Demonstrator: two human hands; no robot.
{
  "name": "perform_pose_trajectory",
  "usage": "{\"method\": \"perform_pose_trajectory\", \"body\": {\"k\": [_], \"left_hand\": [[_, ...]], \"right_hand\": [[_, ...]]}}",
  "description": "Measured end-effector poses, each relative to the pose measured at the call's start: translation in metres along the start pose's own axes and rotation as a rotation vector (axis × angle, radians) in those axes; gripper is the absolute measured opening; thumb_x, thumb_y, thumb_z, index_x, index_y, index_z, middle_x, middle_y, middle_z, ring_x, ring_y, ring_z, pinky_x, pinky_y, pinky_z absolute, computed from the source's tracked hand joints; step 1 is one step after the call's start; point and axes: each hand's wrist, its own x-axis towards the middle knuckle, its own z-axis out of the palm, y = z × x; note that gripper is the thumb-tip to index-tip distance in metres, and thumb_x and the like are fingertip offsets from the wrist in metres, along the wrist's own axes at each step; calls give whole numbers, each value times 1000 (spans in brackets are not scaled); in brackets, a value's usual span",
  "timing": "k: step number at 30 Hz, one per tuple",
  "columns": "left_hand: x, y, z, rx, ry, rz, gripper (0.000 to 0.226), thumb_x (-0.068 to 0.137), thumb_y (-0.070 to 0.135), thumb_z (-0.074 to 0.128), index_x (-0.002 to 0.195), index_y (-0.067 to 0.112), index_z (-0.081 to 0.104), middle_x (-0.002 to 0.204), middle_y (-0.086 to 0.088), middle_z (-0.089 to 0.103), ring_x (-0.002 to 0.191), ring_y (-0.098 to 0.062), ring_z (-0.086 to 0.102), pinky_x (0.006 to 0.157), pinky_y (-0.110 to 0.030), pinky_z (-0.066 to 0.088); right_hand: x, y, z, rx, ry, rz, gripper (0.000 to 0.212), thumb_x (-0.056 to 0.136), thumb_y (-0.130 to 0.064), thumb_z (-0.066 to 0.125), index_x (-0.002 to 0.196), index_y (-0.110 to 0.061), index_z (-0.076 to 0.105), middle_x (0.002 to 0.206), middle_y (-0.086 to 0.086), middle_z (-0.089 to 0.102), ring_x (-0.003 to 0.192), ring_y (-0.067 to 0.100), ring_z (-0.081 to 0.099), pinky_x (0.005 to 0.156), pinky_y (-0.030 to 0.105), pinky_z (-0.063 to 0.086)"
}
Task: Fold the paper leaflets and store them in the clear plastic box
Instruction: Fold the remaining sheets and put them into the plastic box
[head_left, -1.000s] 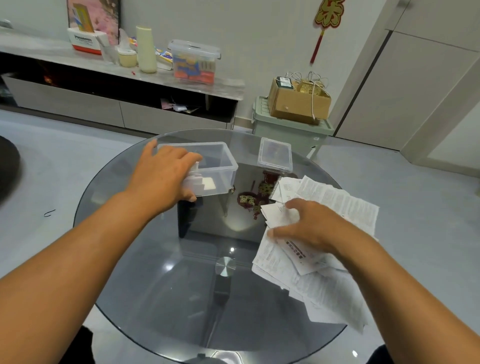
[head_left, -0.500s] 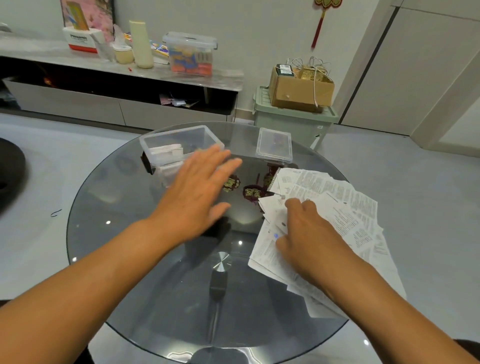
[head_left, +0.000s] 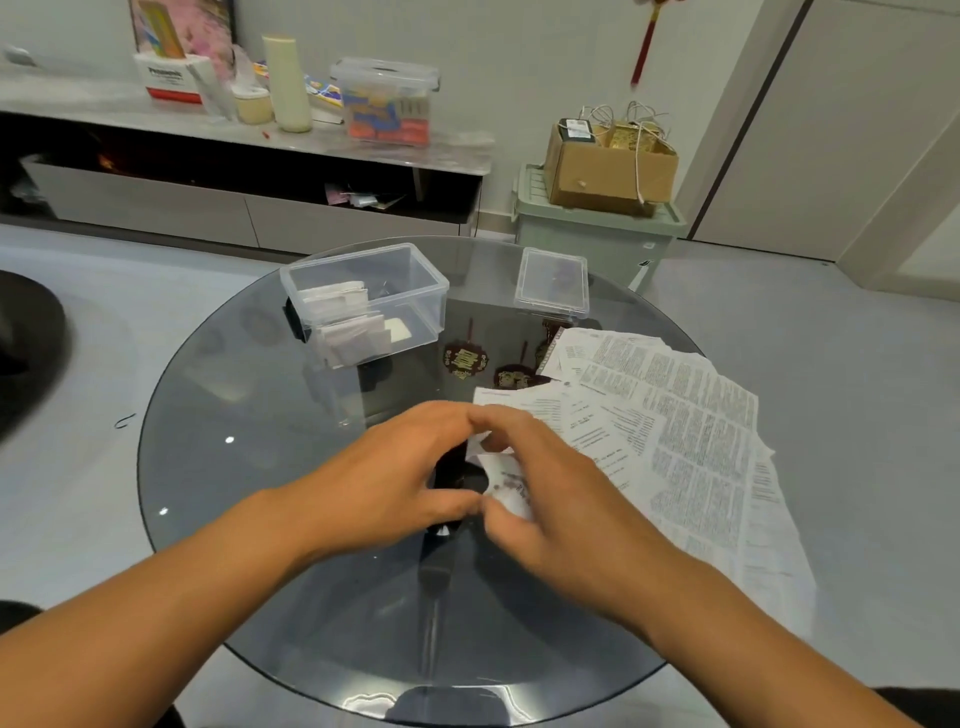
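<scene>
A clear plastic box stands open at the far left of the round glass table, with several folded leaflets inside. Its clear lid lies to the right of it. A spread pile of printed paper leaflets covers the table's right side. At the table's middle, my left hand and my right hand meet over one small white leaflet. Both pinch it between fingers and thumb. Most of that leaflet is hidden by my fingers.
Beyond the table runs a low cabinet with a lidded storage tub, a cream bottle and boxes on top. A cardboard box sits on a green bin at the back right. Grey floor surrounds the table.
My left hand left the clear box and came back to the table's middle. My right hand lifted one leaflet off the pile, and both hands now hold it.
</scene>
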Motion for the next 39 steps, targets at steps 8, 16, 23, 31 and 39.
{"method": "perform_pose_trajectory", "body": {"k": [8,16,23,31,39], "left_hand": [[-7,-2,9,-114,167,-123,21,90,24,74,104,40,72,95,21,70,92,-5,64,78,-35,54],[-19,14,10,-266,152,-252,14,89,29,74,79,30,65,80,15,71,81,-7,66,78,-34,54],[-16,14,18,-343,233,-379,44,86,36,76,116,46,46,77,8,65,64,-8,62,70,-37,55],[-16,15,18,-84,291,-374,49,85,44,76,106,42,32,89,14,57,74,-9,58,68,-34,51],[-20,8,5,343,14,-71,75,83,82,44,145,40,39,139,21,41,121,-7,39,100,-27,32]], "right_hand": [[-3,3,-18,68,-249,34,76,86,-28,78,137,-58,30,127,-27,51,119,-2,52,97,31,54],[4,24,-47,67,-198,199,65,83,-55,78,132,-69,38,133,-25,58,101,7,67,88,30,60],[14,30,-26,158,-11,303,77,88,-46,76,148,-56,29,113,-18,63,93,5,66,83,22,52],[18,38,-4,-66,214,365,57,85,-42,78,126,-49,39,118,-17,55,99,15,60,93,46,53],[9,30,-37,-88,-254,230,76,77,-54,83,139,-55,40,134,-31,35,115,-4,46,105,30,41]]}}
